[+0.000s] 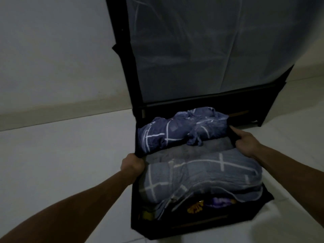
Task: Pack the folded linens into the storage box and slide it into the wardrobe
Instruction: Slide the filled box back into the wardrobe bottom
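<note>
A black fabric storage box (pixel 192 227) sits on the floor, its far end at the bottom opening of the wardrobe (pixel 201 50). It is heaped with folded linens: a blue checked bundle (pixel 178 128) at the far end, a grey towel (pixel 201 146) in the middle, a grey-blue checked blanket (pixel 201 174) nearest me. Yellow and purple cloth (pixel 210 205) shows under the blanket. My left hand (pixel 132 163) grips the box's left rim. My right hand (pixel 245 139) holds the right rim, its forefinger pointing forward.
The wardrobe has a black frame and a translucent grey front cover hanging down. A pale wall (pixel 52 58) and skirting run along the left. Light floor tiles (pixel 61 146) surround the box on both sides.
</note>
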